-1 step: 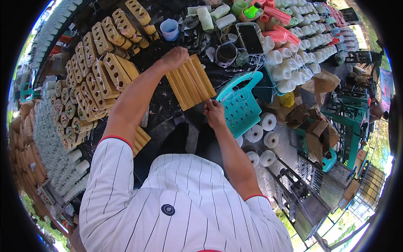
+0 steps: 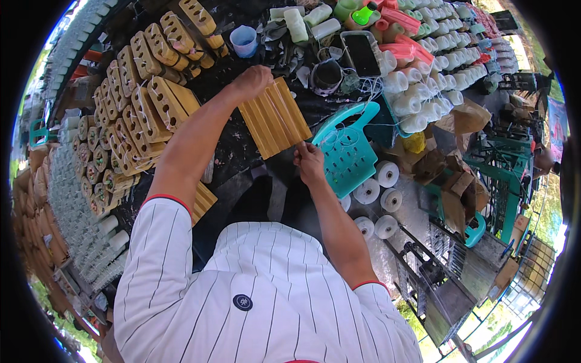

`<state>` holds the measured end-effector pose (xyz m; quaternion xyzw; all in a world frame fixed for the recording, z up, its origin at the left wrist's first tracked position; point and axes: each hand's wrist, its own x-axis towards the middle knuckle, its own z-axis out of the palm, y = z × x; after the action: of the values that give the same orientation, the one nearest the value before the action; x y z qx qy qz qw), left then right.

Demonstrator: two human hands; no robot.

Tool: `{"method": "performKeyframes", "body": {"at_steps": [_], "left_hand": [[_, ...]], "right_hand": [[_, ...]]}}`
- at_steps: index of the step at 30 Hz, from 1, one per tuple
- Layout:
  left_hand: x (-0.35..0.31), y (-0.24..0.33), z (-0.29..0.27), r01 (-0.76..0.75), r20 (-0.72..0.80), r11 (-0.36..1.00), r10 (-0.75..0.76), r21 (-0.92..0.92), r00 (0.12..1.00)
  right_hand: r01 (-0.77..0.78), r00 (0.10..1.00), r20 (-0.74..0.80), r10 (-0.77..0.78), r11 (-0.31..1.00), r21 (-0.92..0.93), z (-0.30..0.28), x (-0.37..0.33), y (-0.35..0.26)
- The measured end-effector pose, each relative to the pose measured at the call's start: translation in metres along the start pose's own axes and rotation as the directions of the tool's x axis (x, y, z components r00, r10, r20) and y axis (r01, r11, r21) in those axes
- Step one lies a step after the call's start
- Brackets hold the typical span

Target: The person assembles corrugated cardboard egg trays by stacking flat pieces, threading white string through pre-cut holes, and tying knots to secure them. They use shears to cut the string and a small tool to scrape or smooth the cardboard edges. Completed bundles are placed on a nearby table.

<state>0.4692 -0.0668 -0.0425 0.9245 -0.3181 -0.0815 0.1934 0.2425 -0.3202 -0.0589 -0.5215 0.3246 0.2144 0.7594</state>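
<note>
A wooden mould half (image 2: 274,121) with straight parallel grooves lies face up on the dark-covered table in front of me. A thin pale string appears to run along one groove, between my two hands. My left hand (image 2: 253,83) is closed at the board's far left corner; what its fingers hold is hidden. At the near right corner, my right hand (image 2: 310,162) pinches what looks like the string's end, fingertips close to the board's edge. Another grooved wooden piece (image 2: 204,202) shows partly behind my left arm.
Wooden blocks with round holes (image 2: 175,100) stand in rows at the left. A pale blue cup (image 2: 244,42), a dark mug (image 2: 327,77) and a black tray (image 2: 361,54) sit beyond the board. To the right are a turquoise plastic chair (image 2: 345,158), white thread cones (image 2: 387,174) and stacked white rolls (image 2: 408,106).
</note>
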Motion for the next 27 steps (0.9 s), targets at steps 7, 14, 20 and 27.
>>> {"method": "performKeyframes", "body": {"at_steps": [7, 14, 20, 27], "left_hand": [[0.024, -0.016, 0.006, -0.055, 0.060, 0.985, 0.046, 0.165, 0.997], [0.018, -0.018, 0.011, 0.099, 0.028, 0.992, -0.097, -0.076, 0.995], [0.020, -0.016, 0.015, 0.101, -0.020, 0.992, -0.102, -0.073, 0.995], [0.014, -0.010, -0.003, 0.176, -0.013, 0.954, -0.185, -0.243, 0.983]], "right_hand": [[0.082, 0.983, -0.149, -0.106, 0.984, -0.155, 0.007, 0.006, -0.002], [0.127, 0.942, -0.240, -0.236, 0.910, -0.395, -0.006, 0.024, 0.004], [0.133, 0.918, -0.225, -0.326, 0.789, -0.600, -0.017, 0.029, 0.008], [0.123, 0.735, -0.048, -0.676, 0.204, -0.971, 0.006, -0.026, -0.023]]}}
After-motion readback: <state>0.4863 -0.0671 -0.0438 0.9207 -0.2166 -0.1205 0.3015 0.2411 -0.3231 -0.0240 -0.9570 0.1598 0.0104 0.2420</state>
